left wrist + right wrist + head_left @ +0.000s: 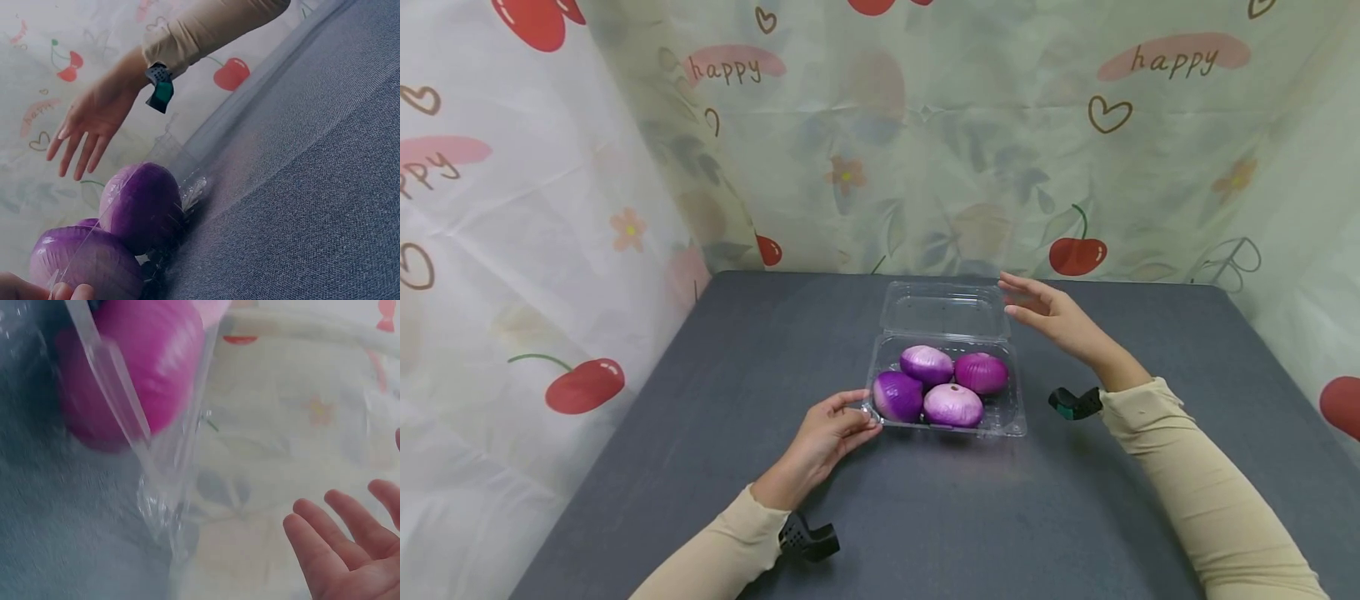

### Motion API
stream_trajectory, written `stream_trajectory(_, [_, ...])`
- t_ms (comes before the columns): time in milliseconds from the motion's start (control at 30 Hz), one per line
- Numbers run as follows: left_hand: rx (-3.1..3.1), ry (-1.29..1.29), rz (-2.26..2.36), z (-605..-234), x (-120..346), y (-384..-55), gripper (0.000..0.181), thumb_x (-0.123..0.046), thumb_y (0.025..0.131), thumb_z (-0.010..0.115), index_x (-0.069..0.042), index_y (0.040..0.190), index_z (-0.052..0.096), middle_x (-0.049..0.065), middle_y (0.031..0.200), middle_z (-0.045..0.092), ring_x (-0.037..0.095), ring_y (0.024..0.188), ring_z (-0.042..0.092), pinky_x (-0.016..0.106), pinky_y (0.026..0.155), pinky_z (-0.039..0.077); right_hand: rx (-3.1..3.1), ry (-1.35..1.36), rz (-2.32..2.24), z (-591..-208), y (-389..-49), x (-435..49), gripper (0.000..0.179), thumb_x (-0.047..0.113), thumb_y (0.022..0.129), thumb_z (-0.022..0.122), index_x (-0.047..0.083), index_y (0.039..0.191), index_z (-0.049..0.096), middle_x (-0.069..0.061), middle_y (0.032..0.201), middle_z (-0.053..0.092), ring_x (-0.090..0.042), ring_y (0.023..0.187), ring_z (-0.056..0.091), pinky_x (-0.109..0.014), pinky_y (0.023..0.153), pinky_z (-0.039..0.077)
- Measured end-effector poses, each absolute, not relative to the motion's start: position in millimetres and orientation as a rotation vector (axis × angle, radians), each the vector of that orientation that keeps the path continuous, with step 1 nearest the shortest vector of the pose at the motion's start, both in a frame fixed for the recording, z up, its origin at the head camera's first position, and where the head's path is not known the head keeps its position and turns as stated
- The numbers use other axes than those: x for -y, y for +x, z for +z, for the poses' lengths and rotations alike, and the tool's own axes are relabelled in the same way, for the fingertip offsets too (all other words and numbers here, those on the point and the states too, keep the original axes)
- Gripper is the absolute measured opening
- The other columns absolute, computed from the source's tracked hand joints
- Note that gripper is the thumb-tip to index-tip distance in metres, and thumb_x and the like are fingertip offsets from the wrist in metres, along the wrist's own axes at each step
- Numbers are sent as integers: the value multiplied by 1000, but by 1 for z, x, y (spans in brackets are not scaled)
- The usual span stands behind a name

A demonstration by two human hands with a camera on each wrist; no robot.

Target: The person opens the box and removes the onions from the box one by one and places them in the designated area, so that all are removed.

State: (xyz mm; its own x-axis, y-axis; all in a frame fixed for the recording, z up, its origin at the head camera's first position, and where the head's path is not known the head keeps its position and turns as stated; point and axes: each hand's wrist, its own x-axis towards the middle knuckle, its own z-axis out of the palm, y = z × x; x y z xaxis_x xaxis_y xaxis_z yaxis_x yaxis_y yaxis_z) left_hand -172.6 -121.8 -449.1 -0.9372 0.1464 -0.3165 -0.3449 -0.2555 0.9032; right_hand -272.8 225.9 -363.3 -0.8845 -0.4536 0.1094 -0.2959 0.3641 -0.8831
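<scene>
A clear plastic clamshell box (1009, 417) sits on the table with its lid (943, 310) swung back, away from the person. Several purple onions lie inside, among them a front-left onion (898, 397), a pale-topped front onion (953, 406) and a darker back-right onion (981, 373). The left hand (823, 437) pinches the box's front-left corner between thumb and fingers. Beside the lid's right edge, the right hand (1048, 317) is raised with fingers extended, holding nothing. In the right wrist view, its fingers (337, 531) appear apart from the box.
A dark grey table (737, 350) lies under the box. Patterned curtains (925, 167) hang behind it and at both sides. Black wrist-worn devices sit below the left wrist (808, 537) and right wrist (1075, 404).
</scene>
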Motion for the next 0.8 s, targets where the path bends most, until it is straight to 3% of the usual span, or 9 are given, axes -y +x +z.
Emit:
stream_trajectory(133, [-1680,-240,2260,-449,122,-173,42,8,90,54,3,131,51,6,80,63,17,81,68,34,83,60,-2434,-745,-1575,-368,-265,-218,56,19,101,52,9,151,31,-15,153,36,-36,138,36,-16,100,45])
stream_trajectory(200, [-1676,-238,2262,-450,122,-173,42,8,90,54,3,131,50,6,80,62,17,81,68,35,84,60,-2420,-757,-1577,-372,-262,-215,54,18,101,51,8,151,32,-15,153,36,-37,139,36,-12,97,44])
stream_trajectory(267, [-1675,-237,2259,-450,123,-173,42,8,90,55,3,132,50,6,80,62,17,82,68,35,85,59,-2414,-757,-1570,-376,-259,-213,53,18,100,52,8,150,34,-14,153,36,-36,139,36,-16,100,45])
stream_trajectory(500, [-1669,-237,2253,-449,123,-173,43,8,90,55,3,132,50,6,80,62,16,81,68,36,86,59,-2407,-757,-1498,-394,-253,-207,52,18,99,56,7,147,39,-15,151,39,-36,138,38,-54,108,39])
stream_trajectory(800, [-1679,-250,2251,-449,122,-173,42,8,90,55,3,131,51,6,80,63,16,80,68,36,85,59,-2376,-752,-1415,-412,-255,-204,53,20,97,59,3,143,43,-23,147,42,-40,136,39,-55,104,44])
